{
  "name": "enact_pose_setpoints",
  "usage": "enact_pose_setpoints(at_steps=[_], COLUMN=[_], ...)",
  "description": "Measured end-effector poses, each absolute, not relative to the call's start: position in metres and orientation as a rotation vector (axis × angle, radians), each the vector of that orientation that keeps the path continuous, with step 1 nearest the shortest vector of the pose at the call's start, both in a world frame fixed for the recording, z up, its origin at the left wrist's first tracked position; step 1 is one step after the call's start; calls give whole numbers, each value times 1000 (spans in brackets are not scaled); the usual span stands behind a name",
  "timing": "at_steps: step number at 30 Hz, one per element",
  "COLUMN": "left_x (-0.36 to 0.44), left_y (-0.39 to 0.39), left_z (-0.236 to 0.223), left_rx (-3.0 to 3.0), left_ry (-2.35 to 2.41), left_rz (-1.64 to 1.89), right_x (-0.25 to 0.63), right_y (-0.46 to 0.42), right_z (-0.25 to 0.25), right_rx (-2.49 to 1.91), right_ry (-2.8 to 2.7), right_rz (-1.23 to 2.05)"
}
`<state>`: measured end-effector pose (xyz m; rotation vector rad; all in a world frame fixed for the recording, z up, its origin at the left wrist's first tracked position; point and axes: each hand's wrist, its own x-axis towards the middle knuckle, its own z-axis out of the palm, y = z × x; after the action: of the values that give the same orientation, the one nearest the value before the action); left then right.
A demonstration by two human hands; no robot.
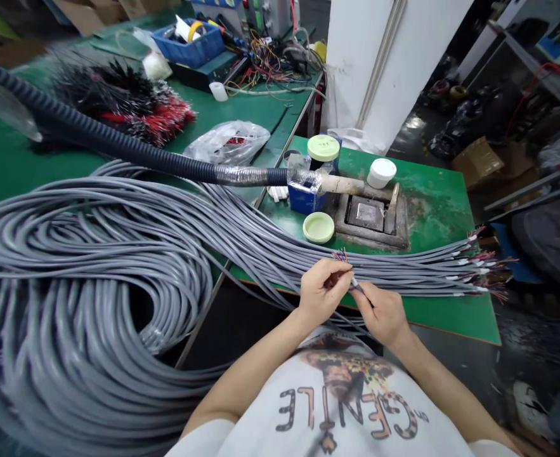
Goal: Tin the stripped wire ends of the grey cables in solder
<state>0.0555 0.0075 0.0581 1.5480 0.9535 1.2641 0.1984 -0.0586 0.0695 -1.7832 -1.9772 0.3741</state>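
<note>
Person seated at the counter, both forearms coming in from 6 o'clock and angled inward, wrists bent, hands close together over the cable run. Left hand is closed around a gray cable end, fingers curled over it, with thin colored cores sticking out the top at about 12 o'clock. Right hand is just beside it at 4 o'clock, thumb and fingers pinched closed on a small white-tipped piece; too small to tell if it is a wire or a tool. Both grips closed, hands almost touching.

Coil of gray cables is piled at 9 o'clock, partly hanging past the counter edge, and runs across toward 3 o'clock, where stripped ends fan out with red and white bits. Black corrugated conduit with a foil-wrapped section lies over the cables at 11 o'clock, leading to a metal plate in a frame at 1 o'clock. Pale green lid and blue cup sit beside it. Black-and-red wire bundle is further back.
</note>
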Motion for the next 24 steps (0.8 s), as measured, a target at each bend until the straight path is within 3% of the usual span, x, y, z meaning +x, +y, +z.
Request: enact_pose_setpoints(at_steps=[14,24], left_x=[58,47], left_y=[10,14], left_z=[53,56], left_rx=[1028,1303], left_ry=[1047,1045], left_rz=[1124,1172], right_x=[194,190], right_y=[-56,-53], right_z=[68,70], right_rx=[-1791,-1776], right_ry=[-2032,-2063], right_rz=[171,88])
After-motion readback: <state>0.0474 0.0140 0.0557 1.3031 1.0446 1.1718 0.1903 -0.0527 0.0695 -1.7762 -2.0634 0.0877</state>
